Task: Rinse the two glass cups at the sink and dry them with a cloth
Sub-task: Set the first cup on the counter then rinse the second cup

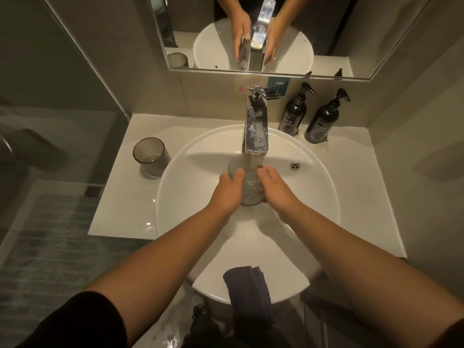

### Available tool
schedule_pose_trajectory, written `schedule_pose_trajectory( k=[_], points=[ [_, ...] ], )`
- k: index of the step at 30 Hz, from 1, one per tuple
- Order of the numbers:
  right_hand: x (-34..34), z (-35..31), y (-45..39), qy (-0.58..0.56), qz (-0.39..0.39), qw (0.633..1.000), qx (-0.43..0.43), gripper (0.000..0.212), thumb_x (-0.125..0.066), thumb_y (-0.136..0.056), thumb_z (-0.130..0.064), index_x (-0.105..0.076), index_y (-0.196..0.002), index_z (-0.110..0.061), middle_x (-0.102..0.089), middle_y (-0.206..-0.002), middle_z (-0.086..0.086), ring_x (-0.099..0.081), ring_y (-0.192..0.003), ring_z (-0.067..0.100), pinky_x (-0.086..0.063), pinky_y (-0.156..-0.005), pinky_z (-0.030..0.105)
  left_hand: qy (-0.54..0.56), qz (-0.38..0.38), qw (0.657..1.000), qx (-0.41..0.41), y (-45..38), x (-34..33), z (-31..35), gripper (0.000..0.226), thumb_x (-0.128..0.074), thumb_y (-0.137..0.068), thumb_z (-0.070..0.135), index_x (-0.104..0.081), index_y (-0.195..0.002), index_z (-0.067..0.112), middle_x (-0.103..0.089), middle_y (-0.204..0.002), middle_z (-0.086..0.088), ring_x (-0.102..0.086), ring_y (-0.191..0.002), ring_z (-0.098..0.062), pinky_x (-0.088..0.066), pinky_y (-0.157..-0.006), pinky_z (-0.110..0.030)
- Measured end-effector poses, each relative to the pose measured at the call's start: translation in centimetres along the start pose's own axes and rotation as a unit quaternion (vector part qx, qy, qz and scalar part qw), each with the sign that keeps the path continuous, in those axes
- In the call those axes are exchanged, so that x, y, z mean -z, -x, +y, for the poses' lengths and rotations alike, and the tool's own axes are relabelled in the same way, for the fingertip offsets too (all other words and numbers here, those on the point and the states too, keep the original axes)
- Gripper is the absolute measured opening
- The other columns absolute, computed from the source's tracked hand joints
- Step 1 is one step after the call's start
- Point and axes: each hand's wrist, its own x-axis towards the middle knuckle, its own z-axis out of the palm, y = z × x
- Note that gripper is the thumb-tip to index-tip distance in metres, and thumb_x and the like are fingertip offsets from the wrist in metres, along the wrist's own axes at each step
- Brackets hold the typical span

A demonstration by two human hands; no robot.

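Water runs from the chrome tap (256,126) straight down onto the glass cup (247,183) you hold over the white basin (313,197). Your left hand (227,190) wraps the cup's left side, thumb lying over the top near the rim; your right hand (275,188) presses the opposite side, fingers curled around it, so both hands are clamped on the same cup with its base toward you and its mouth tipped up under the stream. The cup sits between your palms, above the middle of the bowl. Just beyond your right fingertips the drain fitting (295,166) shows in the basin wall. The second glass cup (150,156), ribbed and smoky, stands upright on the tabletop (118,209), well to the left of your left hand and just beside the basin's rim. Beyond your right hand, against the wall, two dark pump bottles (313,116) stand side by side. Below your wrists, close to your body, a dark cloth (247,285) hangs over the near rim of the basin. Above the tap, the mirror (351,33) reflects your hands around the cup.
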Motion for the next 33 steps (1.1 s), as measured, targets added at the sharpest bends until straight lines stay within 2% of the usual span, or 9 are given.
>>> schedule_pose_trajectory(
  k=[3,7,11,14,17,21,24,28,33],
  points=[
    [0.3,-1.0,0.0,0.009,-0.007,0.999,0.045,0.041,-0.039,-0.087,-0.053,-0.059,-0.118,-0.037,-0.065,-0.119,-0.004,-0.063,-0.109,0.015,-0.051,-0.095,0.042,0.100,-0.042,0.993,0.042,0.3,0.1,0.9,0.074,-0.044,-0.075,0.072,-0.057,-0.131,0.025,-0.073,-0.118,-0.005,-0.073,-0.102,-0.021,-0.061,-0.073,-0.036],
    [0.7,-1.5,-0.6,0.066,-0.004,0.996,0.055,0.033,-0.040,-0.089,-0.046,-0.068,-0.100,-0.032,-0.069,-0.106,0.007,-0.066,-0.101,0.025,-0.054,-0.090,0.050,0.174,-0.065,0.978,0.096,0.2,0.5,1.9,0.081,-0.063,-0.075,0.072,-0.045,-0.140,0.028,-0.069,-0.125,-0.007,-0.075,-0.098,-0.026,-0.061,-0.069,-0.043],
    [1.3,-2.4,-0.6,0.095,-0.010,0.993,0.064,0.031,-0.042,-0.091,-0.041,-0.069,-0.088,-0.027,-0.068,-0.101,0.009,-0.062,-0.089,0.023,-0.049,-0.074,0.036,0.184,-0.088,0.970,0.134,-0.2,0.3,2.9,0.066,-0.076,-0.073,0.055,-0.059,-0.128,0.024,-0.073,-0.117,-0.009,-0.077,-0.090,-0.025,-0.062,-0.074,-0.045],
    [1.4,-2.2,-0.4,0.123,-0.053,0.986,0.099,0.022,-0.048,-0.094,-0.044,-0.062,-0.109,-0.036,-0.064,-0.111,0.001,-0.062,-0.095,0.010,-0.049,-0.080,0.029,0.214,-0.096,0.960,0.154,-0.6,0.1,3.4,0.038,-0.057,-0.089,0.047,-0.071,-0.113,0.020,-0.077,-0.106,-0.008,-0.075,-0.091,-0.024,-0.061,-0.083,-0.043],
    [1.5,-1.2,-0.2,0.202,-0.055,0.970,0.125,0.058,-0.061,-0.079,-0.059,-0.044,-0.132,-0.042,-0.057,-0.128,-0.001,-0.059,-0.115,0.016,-0.050,-0.096,0.042,0.249,-0.089,0.948,0.180,-0.9,-0.2,3.7,0.038,-0.050,-0.094,0.041,-0.071,-0.112,0.016,-0.077,-0.104,-0.010,-0.074,-0.089,-0.027,-0.062,-0.076,-0.042],
    [2.4,-1.9,-0.2,0.210,-0.059,0.968,0.123,0.041,-0.056,-0.091,-0.043,-0.053,-0.130,-0.031,-0.062,-0.124,-0.001,-0.062,-0.105,0.016,-0.050,-0.089,0.037,0.244,-0.083,0.944,0.204,-1.1,-0.3,3.6,0.036,-0.045,-0.096,0.036,-0.072,-0.106,0.015,-0.078,-0.093,-0.011,-0.076,-0.078,-0.027,-0.063,-0.065,-0.041],
    [3.5,-3.5,-0.2,0.152,-0.030,0.985,0.079,0.035,-0.041,-0.101,-0.039,-0.067,-0.114,-0.018,-0.068,-0.107,0.003,-0.061,-0.078,0.014,-0.049,-0.076,0.036,0.235,-0.072,0.945,0.218,-1.2,0.0,3.4,0.039,-0.051,-0.092,0.038,-0.071,-0.116,0.015,-0.075,-0.109,-0.015,-0.074,-0.096,-0.032,-0.062,-0.068,-0.045],
    [5.1,-8.5,-1.1,0.183,0.166,0.950,0.190,0.032,-0.044,-0.100,-0.030,-0.062,-0.120,-0.013,-0.063,-0.119,0.008,-0.058,-0.107,0.020,-0.045,-0.092,0.034,0.274,-0.042,0.929,0.245,-1.3,0.1,3.3,0.039,-0.056,-0.091,0.039,-0.067,-0.121,0.018,-0.066,-0.121,-0.018,-0.068,-0.105,-0.036,-0.062,-0.066,-0.050],
    [4.7,-14.9,-1.9,0.340,0.108,0.852,0.382,0.059,-0.044,-0.087,-0.007,-0.041,-0.144,-0.018,-0.041,-0.150,0.001,-0.036,-0.139,0.019,-0.027,-0.117,0.034,0.279,-0.051,0.926,0.249,-1.2,0.2,3.2,0.041,-0.060,-0.086,0.037,-0.068,-0.123,0.019,-0.068,-0.121,-0.016,-0.069,-0.102,-0.034,-0.062,-0.062,-0.048]
  ],
)
